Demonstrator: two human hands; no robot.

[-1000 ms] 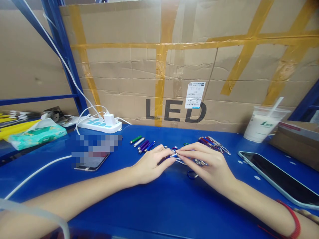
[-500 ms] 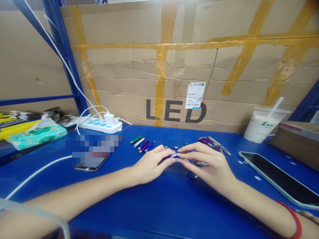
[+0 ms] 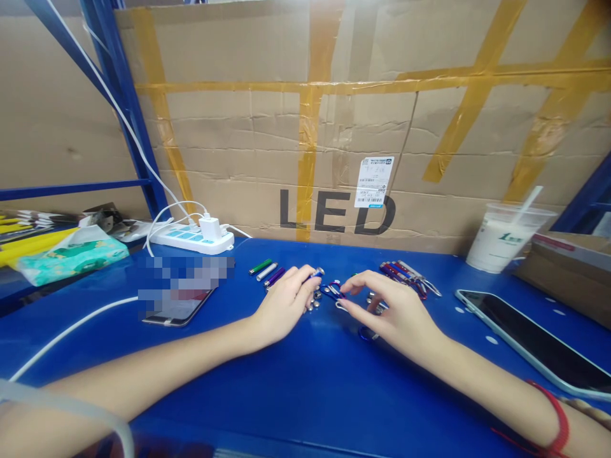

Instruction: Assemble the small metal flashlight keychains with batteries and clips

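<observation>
Between the thumb and fingers of my left hand (image 3: 285,305) is a small blue metal tube (image 3: 317,273), its silver end showing. Small round silver pieces (image 3: 316,304) lie beneath those fingertips. My right hand (image 3: 403,312) has its thumb and index finger apart, beside blue carabiner clips (image 3: 333,291) on the table; whether it touches one is unclear. Another blue ring clip (image 3: 367,334) lies below that hand. Green, silver and purple tubes (image 3: 260,267) rest behind my left hand. Several red, blue and silver pieces with clips (image 3: 405,277) are grouped behind my right hand.
On the blue table (image 3: 305,394) are a phone (image 3: 179,308) and a white power strip (image 3: 191,238) at left, and another phone (image 3: 529,343) and a drink cup (image 3: 503,242) at right. A tissue pack (image 3: 71,257) is far left. A large cardboard box (image 3: 267,146) stands behind.
My hands have moved apart. My left hand has shifted slightly left with the blue tube, and my right thumb and index finger have opened, showing the clips and silver pieces between the hands.
</observation>
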